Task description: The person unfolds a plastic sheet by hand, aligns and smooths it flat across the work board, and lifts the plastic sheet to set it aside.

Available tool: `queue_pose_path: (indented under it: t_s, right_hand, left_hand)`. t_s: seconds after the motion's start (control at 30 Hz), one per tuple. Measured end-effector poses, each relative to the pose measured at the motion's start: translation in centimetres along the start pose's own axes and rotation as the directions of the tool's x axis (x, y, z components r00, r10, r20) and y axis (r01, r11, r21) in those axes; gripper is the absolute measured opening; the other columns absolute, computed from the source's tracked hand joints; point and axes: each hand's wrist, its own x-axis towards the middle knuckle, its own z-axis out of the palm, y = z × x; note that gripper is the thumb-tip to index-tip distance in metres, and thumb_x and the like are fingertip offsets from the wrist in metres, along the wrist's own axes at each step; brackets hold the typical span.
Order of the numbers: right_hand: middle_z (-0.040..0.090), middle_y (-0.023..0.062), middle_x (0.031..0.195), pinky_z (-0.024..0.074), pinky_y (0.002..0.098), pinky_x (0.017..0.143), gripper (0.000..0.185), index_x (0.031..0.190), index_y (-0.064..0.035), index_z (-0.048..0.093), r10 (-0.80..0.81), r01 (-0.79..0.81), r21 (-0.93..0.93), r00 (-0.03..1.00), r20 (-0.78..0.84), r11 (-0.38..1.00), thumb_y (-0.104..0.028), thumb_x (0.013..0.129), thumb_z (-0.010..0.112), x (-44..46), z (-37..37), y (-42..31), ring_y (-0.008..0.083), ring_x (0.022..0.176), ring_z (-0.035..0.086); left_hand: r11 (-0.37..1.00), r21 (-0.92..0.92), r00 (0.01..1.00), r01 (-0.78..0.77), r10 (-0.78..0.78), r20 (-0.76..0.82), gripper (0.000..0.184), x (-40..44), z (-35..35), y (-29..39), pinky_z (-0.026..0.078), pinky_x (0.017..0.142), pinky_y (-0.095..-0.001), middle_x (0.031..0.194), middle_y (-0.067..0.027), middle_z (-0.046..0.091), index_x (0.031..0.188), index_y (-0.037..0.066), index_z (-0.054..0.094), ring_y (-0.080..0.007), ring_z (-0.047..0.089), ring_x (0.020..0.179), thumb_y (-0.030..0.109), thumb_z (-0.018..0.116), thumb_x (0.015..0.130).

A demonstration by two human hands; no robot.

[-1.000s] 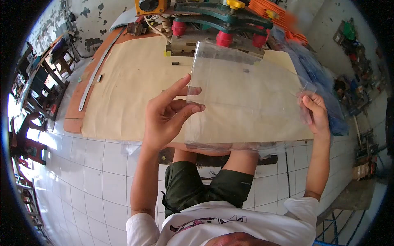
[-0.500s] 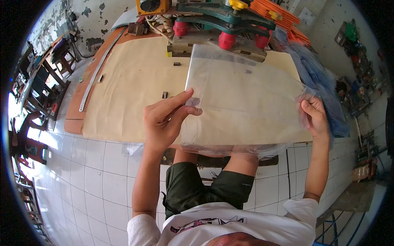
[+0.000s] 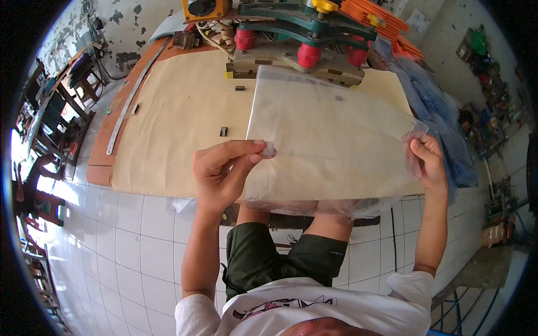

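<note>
A clear plastic sheet (image 3: 336, 140) stretches between my two hands, above the paper-covered table. Its lower edge hangs in folds over the front of the table, near my knees. My left hand (image 3: 227, 168) pinches the sheet's left edge between thumb and fingers. On the right, my right hand (image 3: 428, 157) grips the sheet's right side, thumb on top and plastic bunched around the fingers. Whether the sheet has one layer or several, I cannot tell. Through the plastic, a small dark piece (image 3: 338, 98) shows near the machine.
A green press-like machine (image 3: 308, 31) with red knobs stands at the back. Tan paper (image 3: 174, 117) covers the table, with small dark blocks (image 3: 224, 131) on it. A metal ruler (image 3: 123, 120) lies left. Bluish plastic (image 3: 443, 123) is heaped right; orange sheets (image 3: 386, 22) are stacked behind.
My left hand has moved slightly down the sheet's left edge, still pinching it. The sheet's upper left corner has shifted a little left and down. My right hand stays nearly still.
</note>
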Motion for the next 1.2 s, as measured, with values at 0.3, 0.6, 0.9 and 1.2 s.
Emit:
queue_pose_path:
  t_s: [0.3,0.6,0.9,1.2]
  right_hand:
    - [0.060,0.0020,0.071,0.0366,0.0234,0.039,0.025,0.105,-0.0008,0.066,0.029,-0.029,-0.007,1.000,0.006,1.000,-0.024,0.097,0.063,0.1,0.5,0.6,0.0079,0.045,0.049]
    - [0.065,0.0053,0.081,0.0525,0.0280,0.061,0.022,0.096,0.0001,0.067,0.057,-0.003,-0.233,0.973,0.225,0.972,-0.017,0.084,0.073,-0.5,0.6,-1.6,0.0143,0.072,0.063]
    - [0.070,0.0078,0.087,0.0538,0.0264,0.065,0.023,0.108,0.0025,0.064,0.226,-0.084,-0.489,0.944,0.240,0.869,-0.011,0.090,0.069,-1.0,1.0,-3.0,0.0119,0.077,0.066]
    - [0.073,0.0119,0.077,0.0523,0.0229,0.049,0.020,0.110,0.0035,0.071,0.046,0.098,-0.569,0.971,0.234,0.816,-0.002,0.094,0.060,-3.1,0.9,-5.2,0.0093,0.050,0.063]
  left_hand:
    - [0.967,-0.204,0.978,0.155,-0.179,-0.106,0.011,-0.3,0.8,-0.5,0.060,0.083,-0.0339,0.095,-0.0193,0.072,0.099,-0.009,0.066,-0.0224,0.072,0.089,-0.014,0.063,0.089]
    - [0.996,-0.090,0.989,0.029,-0.042,-0.145,0.010,0.0,0.9,0.9,0.062,0.079,-0.0342,0.093,-0.0186,0.073,0.091,-0.010,0.066,-0.0238,0.073,0.086,-0.018,0.064,0.085]
    - [0.994,0.045,0.995,-0.098,0.098,0.009,0.015,0.8,0.9,2.0,0.061,0.076,-0.0320,0.086,-0.0168,0.074,0.087,-0.007,0.067,-0.0231,0.074,0.083,-0.020,0.064,0.081]
    - [0.999,0.009,0.995,0.051,-0.050,-0.090,0.011,1.3,2.1,2.1,0.061,0.077,-0.0323,0.088,-0.0173,0.073,0.091,-0.006,0.064,-0.0215,0.073,0.084,-0.016,0.063,0.086]
